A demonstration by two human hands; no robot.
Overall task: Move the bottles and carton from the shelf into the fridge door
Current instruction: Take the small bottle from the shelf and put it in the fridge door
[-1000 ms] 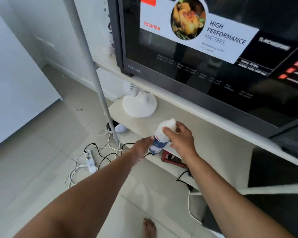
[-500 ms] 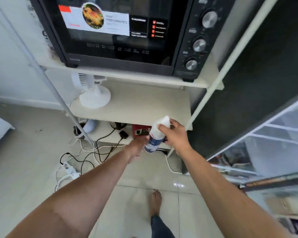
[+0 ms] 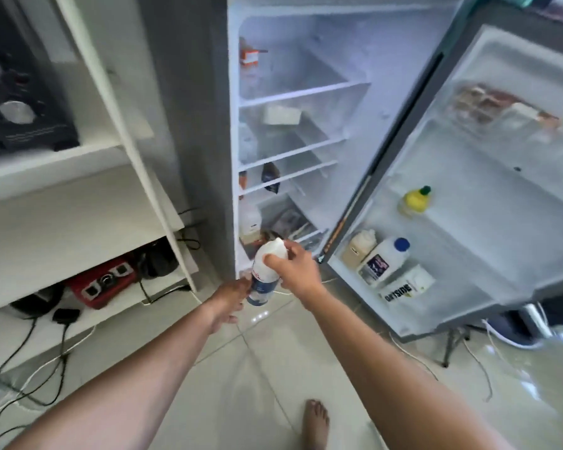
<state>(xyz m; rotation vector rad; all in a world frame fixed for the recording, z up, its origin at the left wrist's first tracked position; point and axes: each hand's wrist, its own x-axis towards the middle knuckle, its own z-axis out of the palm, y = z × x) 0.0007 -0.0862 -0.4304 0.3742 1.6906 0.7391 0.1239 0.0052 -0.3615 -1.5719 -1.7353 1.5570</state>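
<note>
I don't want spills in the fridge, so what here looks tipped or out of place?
In the fridge door's bottom rack, the blue-capped bottle leans tilted and the Oatside carton sits askew rather than upright. No spill shows. The bottle in both hands is also tilted, not yet placed.

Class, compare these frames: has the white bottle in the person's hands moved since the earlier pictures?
Yes. The white bottle, held by the left hand and right hand, has gone rightward from the shelf to the open fridge.

Pale glossy tiled floor (image 3: 267, 378); white shelving unit (image 3: 78, 222) left of grey fridge cabinet (image 3: 189, 125); cables (image 3: 46, 358) on floor beneath shelving; bright daylight.
</note>
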